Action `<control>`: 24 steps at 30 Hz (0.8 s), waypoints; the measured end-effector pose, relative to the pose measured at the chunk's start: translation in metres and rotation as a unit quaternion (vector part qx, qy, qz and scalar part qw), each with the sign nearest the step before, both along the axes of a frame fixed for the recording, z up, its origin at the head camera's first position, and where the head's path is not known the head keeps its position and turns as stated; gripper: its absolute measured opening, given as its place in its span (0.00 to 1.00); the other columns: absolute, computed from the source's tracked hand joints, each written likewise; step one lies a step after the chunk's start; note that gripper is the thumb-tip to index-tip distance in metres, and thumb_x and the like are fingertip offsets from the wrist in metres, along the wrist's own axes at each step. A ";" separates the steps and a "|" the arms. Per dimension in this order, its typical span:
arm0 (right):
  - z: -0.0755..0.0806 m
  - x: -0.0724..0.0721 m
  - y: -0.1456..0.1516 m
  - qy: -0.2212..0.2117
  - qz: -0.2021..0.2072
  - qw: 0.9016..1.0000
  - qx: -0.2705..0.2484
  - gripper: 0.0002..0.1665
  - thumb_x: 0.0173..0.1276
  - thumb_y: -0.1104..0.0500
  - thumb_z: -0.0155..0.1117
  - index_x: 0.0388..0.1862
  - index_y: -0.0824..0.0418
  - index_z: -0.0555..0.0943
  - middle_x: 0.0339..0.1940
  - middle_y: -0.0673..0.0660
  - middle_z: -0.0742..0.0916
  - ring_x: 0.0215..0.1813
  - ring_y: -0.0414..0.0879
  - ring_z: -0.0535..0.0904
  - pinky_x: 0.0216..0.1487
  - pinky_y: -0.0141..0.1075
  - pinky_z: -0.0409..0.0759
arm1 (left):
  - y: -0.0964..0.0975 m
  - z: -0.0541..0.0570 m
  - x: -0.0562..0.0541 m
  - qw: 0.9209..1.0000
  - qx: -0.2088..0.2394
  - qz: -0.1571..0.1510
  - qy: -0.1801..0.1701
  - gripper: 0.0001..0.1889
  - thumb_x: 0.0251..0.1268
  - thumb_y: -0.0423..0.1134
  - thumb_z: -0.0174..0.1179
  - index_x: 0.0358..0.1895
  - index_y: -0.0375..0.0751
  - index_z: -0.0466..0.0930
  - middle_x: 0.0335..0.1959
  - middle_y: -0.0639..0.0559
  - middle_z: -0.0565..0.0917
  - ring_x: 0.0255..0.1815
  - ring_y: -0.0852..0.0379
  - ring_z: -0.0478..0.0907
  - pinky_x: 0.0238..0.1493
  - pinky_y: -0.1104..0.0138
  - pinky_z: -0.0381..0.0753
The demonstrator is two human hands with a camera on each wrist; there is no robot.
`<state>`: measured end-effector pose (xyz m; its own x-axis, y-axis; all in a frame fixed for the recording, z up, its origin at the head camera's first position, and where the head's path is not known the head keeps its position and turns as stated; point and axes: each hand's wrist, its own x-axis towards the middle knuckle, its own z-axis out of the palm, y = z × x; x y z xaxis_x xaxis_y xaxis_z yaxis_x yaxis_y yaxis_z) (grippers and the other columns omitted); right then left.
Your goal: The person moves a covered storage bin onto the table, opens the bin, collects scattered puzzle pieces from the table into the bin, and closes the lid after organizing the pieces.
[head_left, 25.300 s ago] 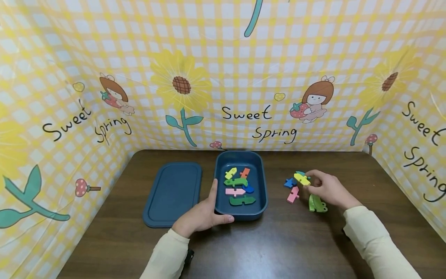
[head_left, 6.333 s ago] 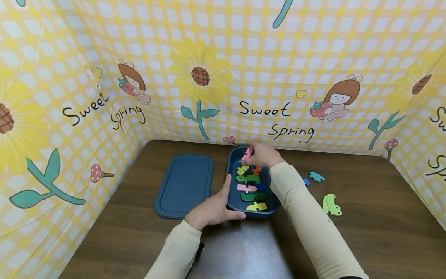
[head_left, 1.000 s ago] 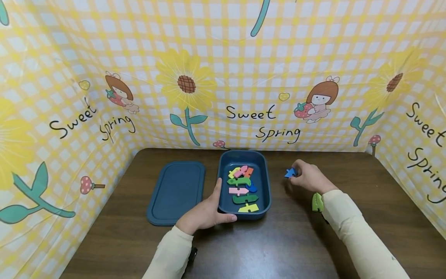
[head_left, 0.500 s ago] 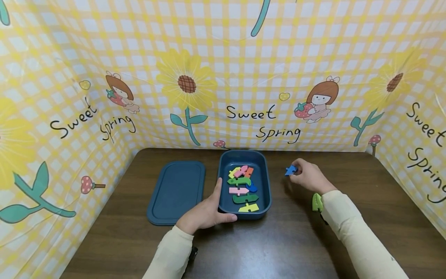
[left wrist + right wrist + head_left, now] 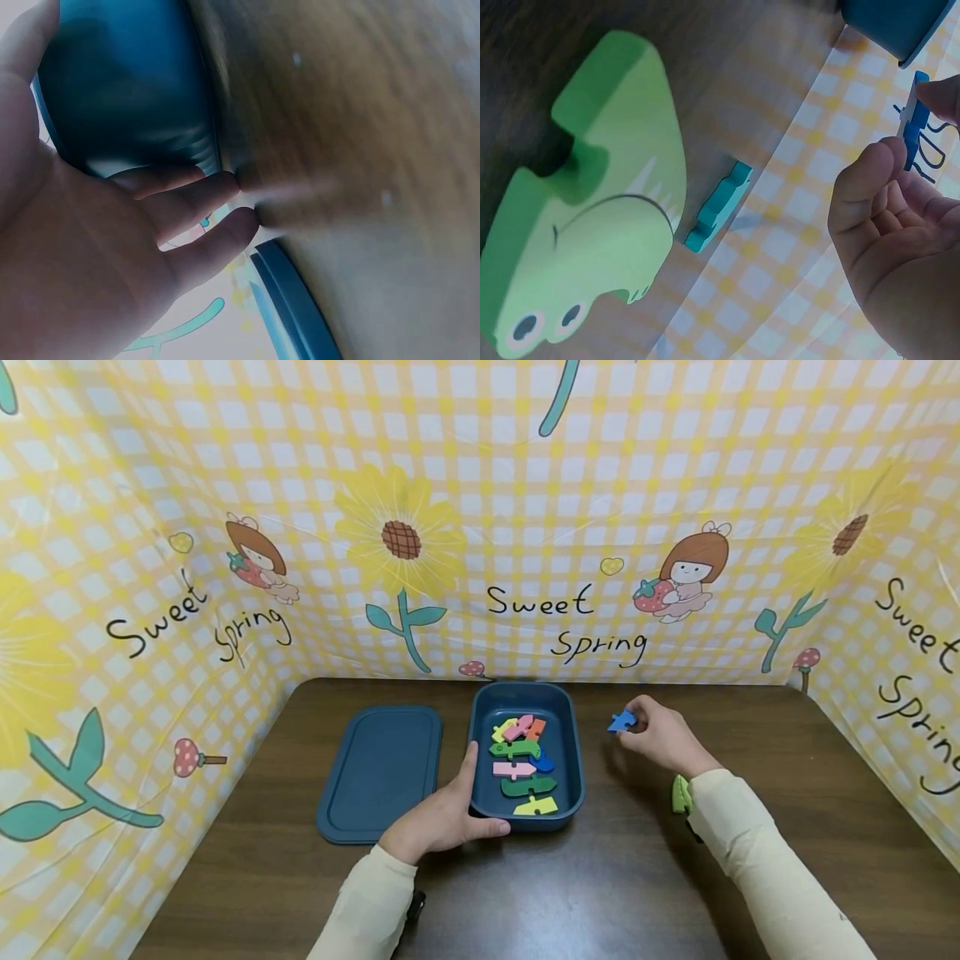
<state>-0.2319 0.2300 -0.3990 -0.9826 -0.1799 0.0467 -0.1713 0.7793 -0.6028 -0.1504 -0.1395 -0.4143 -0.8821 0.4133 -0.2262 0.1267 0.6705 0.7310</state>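
My right hand (image 5: 663,737) pinches a small blue puzzle piece (image 5: 622,721) between thumb and fingers, held just over the table right of the box. The right wrist view shows the blue piece edge-on at the fingertips. My left hand (image 5: 442,817) rests against the near left corner of a dark blue box (image 5: 577,777), thumb along its front and fingers along its left wall. In the left wrist view those fingers (image 5: 217,240) are extended. Inside the box lie several coloured wooden pieces, among them a light green one (image 5: 513,749), a pink one (image 5: 513,770) and a yellow one (image 5: 536,807).
A dark blue lid (image 5: 381,775) lies flat left of the box. A light green crocodile block (image 5: 615,195) is on the table, partly behind my right sleeve in the head view. Beyond it lies a teal piece (image 5: 720,206). Patterned cloth (image 5: 525,527) surrounds the table.
Over the last second my right hand has shifted slightly up and left with the blue piece. Compared with earlier, a yellow and a pink piece have joined those in the box. My left hand stays put.
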 end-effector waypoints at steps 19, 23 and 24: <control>0.009 0.001 -0.005 -0.002 0.012 1.000 -0.010 0.24 0.67 0.55 0.69 0.55 0.65 0.74 0.38 0.58 0.82 0.39 0.51 0.76 0.40 0.43 0.75 | 0.000 0.001 0.000 1.000 -0.002 0.001 0.000 0.68 0.57 0.66 0.70 0.81 0.50 0.22 0.77 0.37 0.59 0.54 0.46 0.75 0.56 0.51 0.75; 0.011 0.001 -0.007 -0.011 0.013 1.000 -0.020 0.25 0.68 0.53 0.69 0.56 0.64 0.73 0.39 0.58 0.82 0.40 0.51 0.77 0.41 0.43 0.76 | 0.001 0.001 0.000 1.000 -0.001 0.001 0.001 0.68 0.57 0.65 0.70 0.81 0.50 0.22 0.77 0.36 0.59 0.54 0.46 0.75 0.56 0.51 0.75; 0.012 0.001 -0.008 -0.014 0.014 1.000 -0.023 0.26 0.68 0.52 0.70 0.56 0.64 0.73 0.40 0.58 0.83 0.41 0.51 0.77 0.41 0.43 0.76 | 0.001 0.001 0.000 1.000 -0.001 0.001 0.001 0.68 0.57 0.65 0.70 0.81 0.50 0.22 0.77 0.36 0.59 0.54 0.46 0.75 0.56 0.51 0.75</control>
<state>-0.2306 0.2221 -0.3870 -0.9784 -0.2047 0.0289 -0.1751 0.7464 -0.6421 -0.1503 -0.1390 -0.4134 -0.8830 0.4119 -0.2251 0.1276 0.6722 0.7293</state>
